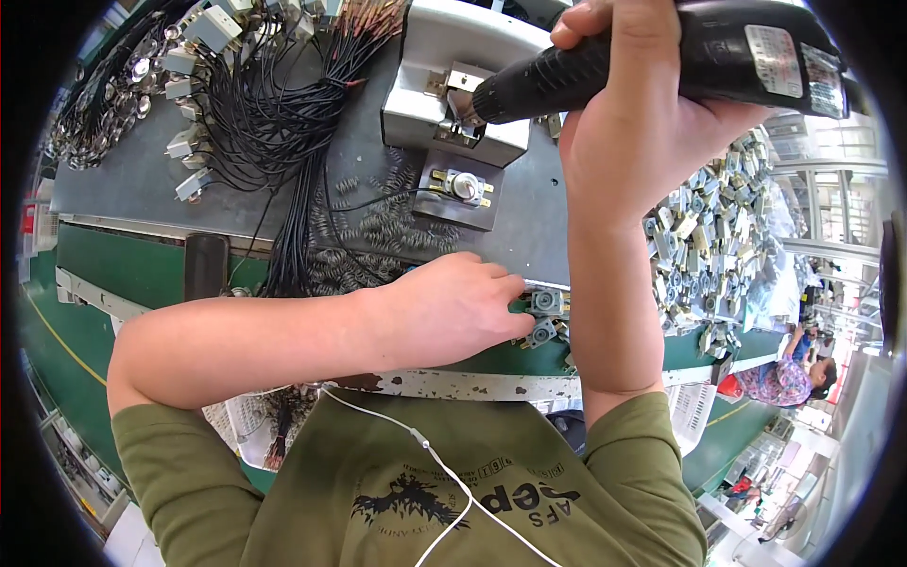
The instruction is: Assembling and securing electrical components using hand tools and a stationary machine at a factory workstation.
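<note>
My right hand (628, 123) is wrapped round a black electric screwdriver (661, 61). The tool lies nearly level, its nose against a small metal part (463, 106) in a white metal fixture (416, 123). My left hand (453, 307) is lower and further left, its fingers curled at several small grey metal parts (545, 302) by the bench's front edge. What the left fingertips pinch, if anything, is hidden. Between the hands, a dark block (472, 215) bears a part with a round whitish top (465, 186), and a black wire runs left from it.
Loose coil springs (368, 222) and a bundle of black wires (269, 113) cover the bench's left side. A large heap of metal parts (709, 236) lies right of my right forearm. White baskets (692, 411) hang below the front edge. Another person (784, 378) sits far right.
</note>
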`<action>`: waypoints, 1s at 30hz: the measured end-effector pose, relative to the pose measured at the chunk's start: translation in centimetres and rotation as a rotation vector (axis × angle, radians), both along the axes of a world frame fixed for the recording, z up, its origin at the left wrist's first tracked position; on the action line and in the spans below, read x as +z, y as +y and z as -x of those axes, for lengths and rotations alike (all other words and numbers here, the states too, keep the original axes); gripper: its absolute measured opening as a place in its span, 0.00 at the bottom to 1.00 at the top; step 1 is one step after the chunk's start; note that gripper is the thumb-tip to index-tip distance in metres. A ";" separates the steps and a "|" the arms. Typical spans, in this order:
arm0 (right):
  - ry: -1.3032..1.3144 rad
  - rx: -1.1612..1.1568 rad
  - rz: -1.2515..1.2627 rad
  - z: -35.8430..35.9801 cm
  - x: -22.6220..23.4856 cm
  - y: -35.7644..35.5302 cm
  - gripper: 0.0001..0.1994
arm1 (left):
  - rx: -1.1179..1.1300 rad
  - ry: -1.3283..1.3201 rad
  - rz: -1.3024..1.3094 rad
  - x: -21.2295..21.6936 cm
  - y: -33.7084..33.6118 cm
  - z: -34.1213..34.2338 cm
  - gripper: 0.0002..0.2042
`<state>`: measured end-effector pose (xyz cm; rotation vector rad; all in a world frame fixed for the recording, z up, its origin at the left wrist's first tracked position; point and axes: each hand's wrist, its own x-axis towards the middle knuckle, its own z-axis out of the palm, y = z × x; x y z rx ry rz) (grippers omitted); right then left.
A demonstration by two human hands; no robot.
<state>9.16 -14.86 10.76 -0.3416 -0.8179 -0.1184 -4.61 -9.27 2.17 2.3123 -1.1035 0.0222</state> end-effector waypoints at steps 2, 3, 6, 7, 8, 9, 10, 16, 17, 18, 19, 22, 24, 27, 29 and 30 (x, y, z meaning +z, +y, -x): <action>0.064 -0.686 0.561 1.8 0.6 -0.2 0.06 | 0.014 0.041 -0.021 -0.2 0.4 0.4 0.08; 0.060 -0.682 0.560 1.9 0.6 -0.2 0.06 | 0.014 0.082 -0.040 -0.2 0.6 0.5 0.09; 0.058 -0.656 0.675 1.1 -0.2 0.1 0.09 | 0.000 0.079 -0.057 -0.5 0.7 0.6 0.09; -0.053 -0.334 0.339 -0.6 -0.8 0.8 0.09 | -0.008 0.072 -0.054 -0.5 0.6 0.4 0.09; -0.160 -0.008 0.006 -1.7 -1.2 1.0 0.10 | -0.022 0.071 -0.059 -0.5 0.4 0.2 0.09; -0.159 0.003 0.005 -0.6 -0.7 1.0 0.10 | -0.017 0.079 -0.066 -0.6 0.6 0.4 0.09; -0.032 -0.344 0.365 1.4 0.1 0.5 0.10 | -0.006 0.080 -0.065 -0.6 0.7 0.4 0.09; 0.093 -0.575 0.644 1.2 1.2 1.2 0.12 | -0.032 0.101 -0.093 -0.6 0.9 0.5 0.08; 0.093 -0.427 0.761 0.7 1.4 0.9 0.13 | -0.023 0.093 -0.091 -0.6 1.1 0.7 0.08; 0.095 -0.431 0.760 -0.6 1.4 0.6 0.13 | -0.021 0.081 -0.091 -0.5 1.1 0.8 0.08; -0.018 -0.078 0.676 -2.4 1.3 0.5 0.13 | -0.030 0.077 -0.091 -0.5 1.1 0.7 0.08; -0.042 0.138 0.698 -3.4 1.9 0.3 0.14 | 0.002 0.043 0.029 -0.6 1.5 0.7 0.06; 0.052 0.001 0.812 -2.9 2.3 1.0 0.16 | 0.040 0.025 0.069 -0.6 1.8 0.7 0.05; 0.011 -0.456 0.801 -1.2 1.8 1.0 0.22 | 0.162 0.008 0.049 1.4 2.9 -0.2 0.06; 0.000 -0.509 0.801 0.2 1.7 0.3 0.23 | 0.377 -0.125 0.099 2.8 5.0 -1.6 0.05; -0.048 -0.524 0.781 0.9 1.7 0.4 0.24 | 0.499 -0.179 0.138 2.8 6.7 -2.3 0.03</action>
